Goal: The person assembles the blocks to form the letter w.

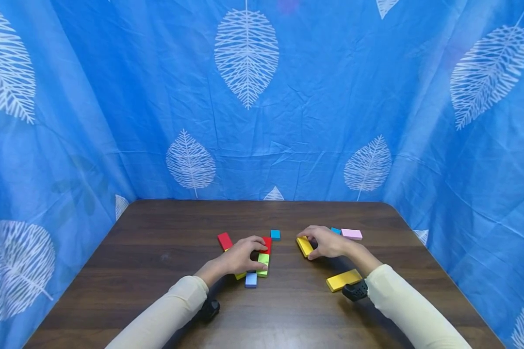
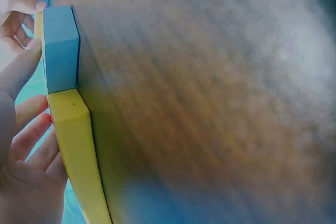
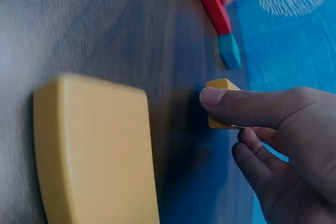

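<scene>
My left hand (image 1: 242, 256) rests over a cluster of small coloured blocks. Its fingers touch a red block (image 1: 267, 241), and its thumb lies against a light-green block (image 1: 263, 260). Just below is a periwinkle-blue block (image 1: 251, 280), seen large in the left wrist view beside a yellow block (image 2: 76, 145). My right hand (image 1: 329, 241) pinches a yellow block (image 1: 304, 246) by thumb and fingers, low at the table. Nearer its wrist lies another yellow block (image 1: 343, 279). The left hand partly hides the cluster.
A second red block (image 1: 224, 240) sits left of the left hand. A cyan block (image 1: 275, 235) lies beyond the cluster. A pink block (image 1: 351, 234) and a partly hidden blue block (image 1: 335, 230) lie behind the right hand. Blue leaf-patterned cloth (image 1: 288, 135) surrounds the brown table (image 1: 166, 232).
</scene>
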`<state>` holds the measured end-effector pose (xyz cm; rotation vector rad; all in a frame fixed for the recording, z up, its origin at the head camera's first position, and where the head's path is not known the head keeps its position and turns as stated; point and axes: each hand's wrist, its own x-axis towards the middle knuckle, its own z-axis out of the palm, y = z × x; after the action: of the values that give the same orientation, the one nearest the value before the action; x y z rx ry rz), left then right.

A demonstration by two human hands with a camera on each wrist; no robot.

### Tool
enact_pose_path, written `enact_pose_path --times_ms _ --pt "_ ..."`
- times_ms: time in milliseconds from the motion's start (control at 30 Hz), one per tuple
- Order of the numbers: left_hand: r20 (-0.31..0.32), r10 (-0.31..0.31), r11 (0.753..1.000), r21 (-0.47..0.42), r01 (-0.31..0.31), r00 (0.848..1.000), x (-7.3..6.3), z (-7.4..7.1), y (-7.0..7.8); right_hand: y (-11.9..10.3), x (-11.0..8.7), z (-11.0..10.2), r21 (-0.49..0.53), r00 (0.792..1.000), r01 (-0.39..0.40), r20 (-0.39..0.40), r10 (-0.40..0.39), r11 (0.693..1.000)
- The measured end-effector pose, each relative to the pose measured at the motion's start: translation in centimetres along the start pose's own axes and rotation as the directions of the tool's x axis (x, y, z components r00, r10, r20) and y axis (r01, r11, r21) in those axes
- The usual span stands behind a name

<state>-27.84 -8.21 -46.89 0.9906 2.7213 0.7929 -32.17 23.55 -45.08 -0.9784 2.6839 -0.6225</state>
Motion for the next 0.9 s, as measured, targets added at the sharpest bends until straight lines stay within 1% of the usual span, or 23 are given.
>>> enact_pose_path --times_ms 100,333,433,633,900 --pt "0.001 -0.002 1.000 0.003 0.002 1.000 0.1 -0.1 -0.1 -0.7 0.6 0.2 -0.013 1.000 0.006 0.008 -0.006 1.000" --pt "0.012 -0.017 1.000 -0.008 0.017 1.000 0.3 -0.2 -0.1 -2.0 1.8 0.8 0.008 1.000 0.007 0.009 -0.007 1.000" --pt "0.015 -0.024 1.000 -0.016 0.024 1.000 0.3 -0.3 0.0 -2.3 2.3 1.1 0.017 1.000 0.008 0.008 -0.009 1.000" --pt "0.017 -0.016 1.000 -0.026 0.016 1.000 0.3 -0.5 0.0 -2.7 3.0 1.7 0.040 1.000 0.000 0.002 0.000 0.999" --pt "0.021 -0.012 1.000 -0.026 0.012 1.000 0.3 -0.6 0.1 -2.9 3.3 1.8 0.071 1.000 -0.002 -0.002 0.002 0.997"
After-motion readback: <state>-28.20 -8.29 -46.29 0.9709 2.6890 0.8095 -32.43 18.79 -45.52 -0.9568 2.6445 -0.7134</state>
